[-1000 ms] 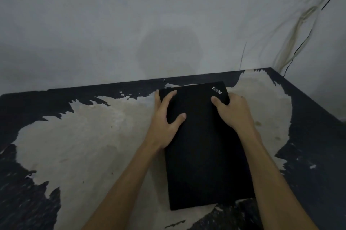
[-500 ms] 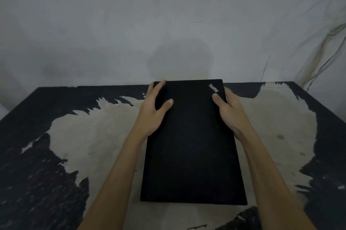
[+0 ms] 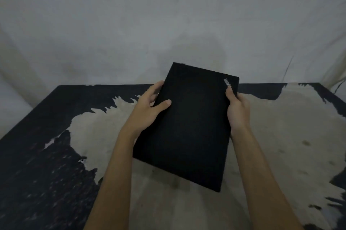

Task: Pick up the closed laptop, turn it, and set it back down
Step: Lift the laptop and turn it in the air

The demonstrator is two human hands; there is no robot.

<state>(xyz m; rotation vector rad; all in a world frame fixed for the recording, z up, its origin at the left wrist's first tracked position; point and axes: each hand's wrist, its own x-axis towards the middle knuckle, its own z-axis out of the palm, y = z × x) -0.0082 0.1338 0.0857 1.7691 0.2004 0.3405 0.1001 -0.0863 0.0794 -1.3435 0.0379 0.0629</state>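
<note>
— So, what's new on the left side?

— Half a second back our left hand point(image 3: 148, 112) lay flat on the closed laptop point(image 3: 189, 127) while it rested on the counter point(image 3: 280, 136). Now its fingers point(image 3: 155, 88) curl around the left edge, thumb pressed on the lid, gripping it.

— And the laptop itself?

— It's off the counter, we judge: the far end rises in front of the wall point(image 3: 168, 24), and the near right corner hangs low and skewed. So the lift is done and the turn has begun.

— The right side?

— Our right hand point(image 3: 238, 110) clamps the right edge just under the logo point(image 3: 227, 82), fingers wrapped behind, thumb on top.

— What's left?

— Finish the turn, then set it down flat on the pale worn patch.
</note>
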